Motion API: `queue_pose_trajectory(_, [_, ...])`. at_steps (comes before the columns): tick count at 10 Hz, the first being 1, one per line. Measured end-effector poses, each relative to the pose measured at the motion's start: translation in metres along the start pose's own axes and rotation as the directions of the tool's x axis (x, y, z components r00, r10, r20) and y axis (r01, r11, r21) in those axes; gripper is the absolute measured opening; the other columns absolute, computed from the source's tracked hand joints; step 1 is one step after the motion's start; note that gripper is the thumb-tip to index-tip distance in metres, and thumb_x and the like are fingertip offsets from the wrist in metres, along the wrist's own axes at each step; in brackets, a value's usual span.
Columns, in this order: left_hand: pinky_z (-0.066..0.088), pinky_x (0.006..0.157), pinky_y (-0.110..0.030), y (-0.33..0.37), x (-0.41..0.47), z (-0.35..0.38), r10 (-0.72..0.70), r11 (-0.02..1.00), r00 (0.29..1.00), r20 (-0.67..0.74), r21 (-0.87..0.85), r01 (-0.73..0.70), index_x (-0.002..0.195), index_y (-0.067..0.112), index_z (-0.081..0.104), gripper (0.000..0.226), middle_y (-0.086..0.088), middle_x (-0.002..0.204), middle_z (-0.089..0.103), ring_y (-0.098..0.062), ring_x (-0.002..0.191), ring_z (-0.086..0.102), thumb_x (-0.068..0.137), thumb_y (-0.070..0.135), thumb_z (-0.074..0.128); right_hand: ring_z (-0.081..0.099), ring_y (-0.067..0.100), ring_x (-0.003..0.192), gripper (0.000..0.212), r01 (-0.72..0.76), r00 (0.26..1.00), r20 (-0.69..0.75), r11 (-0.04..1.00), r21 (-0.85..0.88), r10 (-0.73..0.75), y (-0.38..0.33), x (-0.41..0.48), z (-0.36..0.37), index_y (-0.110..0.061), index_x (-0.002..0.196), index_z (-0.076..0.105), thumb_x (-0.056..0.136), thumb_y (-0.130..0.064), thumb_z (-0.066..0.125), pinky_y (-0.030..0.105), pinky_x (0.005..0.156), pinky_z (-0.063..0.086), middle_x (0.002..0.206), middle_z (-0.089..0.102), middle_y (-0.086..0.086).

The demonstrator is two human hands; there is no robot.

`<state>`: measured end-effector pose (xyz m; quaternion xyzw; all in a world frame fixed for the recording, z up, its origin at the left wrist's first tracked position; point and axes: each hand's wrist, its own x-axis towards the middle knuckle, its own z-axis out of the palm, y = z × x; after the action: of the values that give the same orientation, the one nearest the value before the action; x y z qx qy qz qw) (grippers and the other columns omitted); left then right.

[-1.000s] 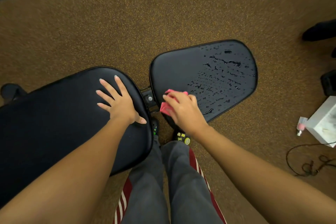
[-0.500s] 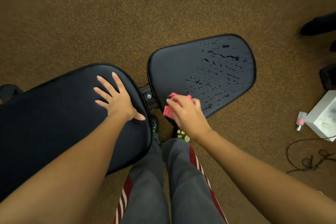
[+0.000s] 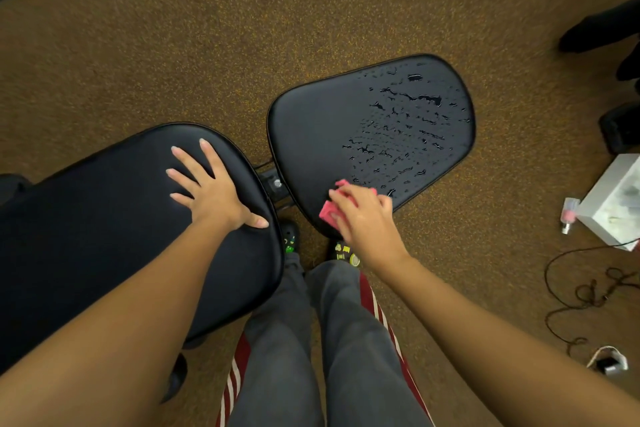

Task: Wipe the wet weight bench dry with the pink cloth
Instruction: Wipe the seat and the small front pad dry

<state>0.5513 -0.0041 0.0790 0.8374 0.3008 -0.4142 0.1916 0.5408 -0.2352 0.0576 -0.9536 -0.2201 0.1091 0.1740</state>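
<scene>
The black weight bench has two pads. Its seat pad [image 3: 311, 135] lies at centre right; water drops cover the right half, while the left half looks dry. My right hand [image 3: 363, 218] presses the folded pink cloth [image 3: 329, 210] onto the near edge of this pad, just left of the wet patch. Most of the cloth is hidden under my fingers. The larger back pad [image 3: 86, 236] fills the lower left, and my left hand [image 3: 211, 189] rests flat on it with fingers spread, holding nothing.
Brown carpet [image 3: 207, 45] surrounds the bench. My legs and shoes [image 3: 343, 251] stand between the pads. A white box [image 3: 613, 204] and small pink bottle [image 3: 568, 213] sit at the right edge, with a tangled black cable [image 3: 588, 291] below. Dark objects [image 3: 602, 31] lie far right.
My right hand has slid the pink cloth rightward along the near edge of the seat pad toward the wet patch. My left hand has stayed on the back pad.
</scene>
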Motion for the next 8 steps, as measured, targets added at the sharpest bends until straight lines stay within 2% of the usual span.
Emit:
queue_pose_trajectory(1, [-0.002,0.109,-0.063,0.001,0.000,0.000,-0.012,1.000,1.000,0.006,0.003,0.012,0.138,0.016,-0.036,0.157,-0.021,0.141,-0.044,-0.047,0.134,-0.028,0.049,0.033,0.091,0.063,0.025,0.098,0.036,-0.093,0.994,-0.057,0.995,-0.032,0.091,-0.008,0.023,0.003,-0.010,0.107,0.068,0.073,-0.015,0.077,0.042,0.076,0.046,0.108,0.065,0.007])
queue_pose_trajectory(2, [-0.002,0.109,-0.062,0.002,-0.001,0.000,-0.025,1.000,1.000,0.005,0.009,0.025,0.139,0.016,-0.036,0.157,-0.020,0.142,-0.043,-0.046,0.134,-0.028,0.049,0.034,0.091,0.060,0.020,0.101,0.043,-0.059,0.998,-0.022,0.998,-0.037,0.058,-0.020,0.016,0.011,-0.013,0.109,0.068,0.068,-0.017,0.080,0.037,0.076,0.045,0.110,0.064,0.002])
queue_pose_trajectory(3, [-0.002,0.109,-0.062,0.003,-0.001,-0.001,-0.023,1.000,1.000,0.007,0.014,0.023,0.139,0.016,-0.036,0.157,-0.020,0.142,-0.043,-0.046,0.134,-0.028,0.049,0.034,0.091,0.048,0.014,0.105,0.046,0.051,0.998,0.030,0.999,0.003,-0.051,-0.015,-0.014,0.010,-0.016,0.110,0.068,0.066,-0.019,0.081,0.036,0.077,0.047,0.109,0.064,0.000])
queue_pose_trajectory(4, [-0.002,0.109,-0.062,0.004,0.000,-0.001,-0.032,0.999,0.999,0.014,0.018,0.031,0.138,0.016,-0.037,0.157,-0.021,0.141,-0.044,-0.046,0.134,-0.028,0.049,0.034,0.091,0.048,0.013,0.108,0.032,-0.002,1.000,0.026,0.999,0.050,0.001,0.009,-0.031,0.001,-0.016,0.111,0.067,0.080,-0.025,0.064,0.043,0.079,0.046,0.112,0.064,0.002])
queue_pose_trajectory(5, [-0.002,0.108,-0.063,0.005,0.002,-0.001,-0.050,0.999,0.999,0.017,0.020,0.050,0.137,0.016,-0.038,0.158,-0.021,0.141,-0.044,-0.047,0.133,-0.029,0.048,0.033,0.092,0.052,0.020,0.110,0.033,-0.198,0.980,-0.017,0.976,0.094,0.201,0.026,-0.017,-0.007,-0.011,0.115,0.066,0.082,-0.019,0.066,0.046,0.085,0.039,0.116,0.062,0.008])
queue_pose_trajectory(6, [-0.003,0.108,-0.063,0.006,0.002,0.000,-0.059,0.998,0.998,0.023,0.018,0.059,0.137,0.017,-0.038,0.158,-0.021,0.141,-0.044,-0.046,0.133,-0.030,0.048,0.032,0.092,0.051,0.022,0.111,0.034,-0.259,0.964,-0.041,0.961,0.099,0.264,0.016,0.000,-0.003,-0.011,0.114,0.066,0.081,-0.020,0.066,0.044,0.085,0.037,0.116,0.062,0.008])
queue_pose_trajectory(8, [-0.002,0.108,-0.063,0.005,0.000,-0.001,-0.048,0.999,0.999,0.022,0.025,0.048,0.137,0.017,-0.038,0.158,-0.021,0.141,-0.044,-0.046,0.133,-0.029,0.048,0.033,0.092,0.044,0.015,0.114,0.039,-0.053,0.997,0.073,0.980,0.191,0.039,0.002,-0.032,0.008,-0.017,0.113,0.067,0.075,-0.015,0.076,0.043,0.081,0.037,0.118,0.061,0.006])
